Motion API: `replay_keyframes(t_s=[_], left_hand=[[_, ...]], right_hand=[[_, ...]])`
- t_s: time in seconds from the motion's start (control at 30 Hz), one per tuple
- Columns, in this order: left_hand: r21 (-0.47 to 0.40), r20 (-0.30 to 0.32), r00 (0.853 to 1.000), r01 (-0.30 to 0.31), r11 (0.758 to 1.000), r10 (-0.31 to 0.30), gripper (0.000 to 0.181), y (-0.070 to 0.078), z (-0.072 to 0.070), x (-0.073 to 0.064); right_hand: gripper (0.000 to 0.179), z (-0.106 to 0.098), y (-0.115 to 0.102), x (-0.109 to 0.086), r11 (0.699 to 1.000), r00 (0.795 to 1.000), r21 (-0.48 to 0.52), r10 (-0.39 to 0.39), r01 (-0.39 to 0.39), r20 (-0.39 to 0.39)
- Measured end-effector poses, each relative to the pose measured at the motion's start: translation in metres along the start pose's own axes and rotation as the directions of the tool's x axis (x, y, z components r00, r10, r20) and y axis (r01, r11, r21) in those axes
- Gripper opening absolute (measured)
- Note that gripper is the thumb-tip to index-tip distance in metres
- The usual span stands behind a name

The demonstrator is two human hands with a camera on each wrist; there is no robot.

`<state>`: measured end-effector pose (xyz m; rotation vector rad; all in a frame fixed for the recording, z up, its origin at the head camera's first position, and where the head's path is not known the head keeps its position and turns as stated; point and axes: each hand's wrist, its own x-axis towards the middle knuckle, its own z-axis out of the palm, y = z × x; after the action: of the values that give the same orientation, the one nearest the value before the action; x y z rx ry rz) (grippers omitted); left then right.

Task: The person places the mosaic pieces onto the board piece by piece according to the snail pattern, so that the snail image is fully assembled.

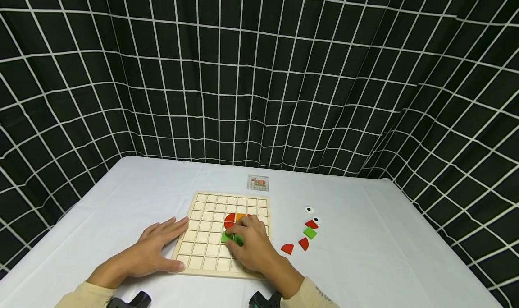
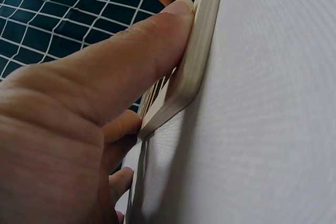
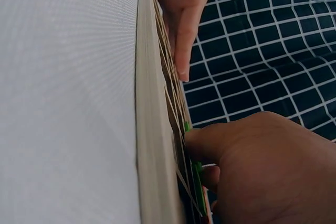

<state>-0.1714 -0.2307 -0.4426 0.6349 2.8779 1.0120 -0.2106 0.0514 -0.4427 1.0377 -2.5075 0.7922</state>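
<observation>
A wooden grid board (image 1: 204, 249) lies on the table with square cells. My left hand (image 1: 156, 247) rests on its left edge, fingers spread, the thumb (image 2: 152, 38) on the near corner. Over the right part of the board, my right hand (image 1: 253, 245) has its fingers curled and pinches a green tile (image 1: 238, 240), partly hidden by the hand. Beside that is another green tile (image 1: 225, 237), in a cell. Just behind them sit red pieces (image 1: 229, 218) and an orange piece (image 1: 240, 217); the fingers cover part of this group.
Right of the board lie several loose pieces: red quarter-rounds (image 1: 287, 248), a green square (image 1: 310, 232) and two white eye discs (image 1: 309, 209). A small picture card (image 1: 258, 182) is behind the board. Dark gridded curtains (image 1: 243, 73) surround the white table (image 1: 365, 254).
</observation>
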Motion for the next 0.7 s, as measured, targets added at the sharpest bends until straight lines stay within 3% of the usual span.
replay_keyframes(t_s=[0.2, 0.37, 0.53, 0.7], left_hand=[[0.008, -0.003, 1.0, -0.016, 1.0, 0.016, 0.102, 0.001, -0.003, 0.003], [-0.006, -0.004, 1.0, -0.013, 1.0, 0.013, 0.101, 0.001, -0.001, 0.0], [-0.022, -0.007, 1.0, -0.017, 1.0, 0.017, 0.1, 0.0, 0.003, -0.003], [-0.028, -0.007, 1.0, -0.019, 0.999, 0.019, 0.1, 0.0, 0.002, -0.003]], right_hand=[[0.013, -0.003, 0.001, 0.002, 1.0, 1.0, -0.007, -0.022, 0.022, 0.007], [0.014, -0.011, -0.001, 0.003, 0.995, 0.998, 0.096, 0.002, 0.005, -0.07], [0.015, -0.033, -0.002, 0.005, 0.976, 0.985, 0.219, 0.053, -0.017, -0.162], [0.022, -0.058, 0.004, 0.002, 0.965, 0.975, 0.257, 0.1, -0.046, -0.201]])
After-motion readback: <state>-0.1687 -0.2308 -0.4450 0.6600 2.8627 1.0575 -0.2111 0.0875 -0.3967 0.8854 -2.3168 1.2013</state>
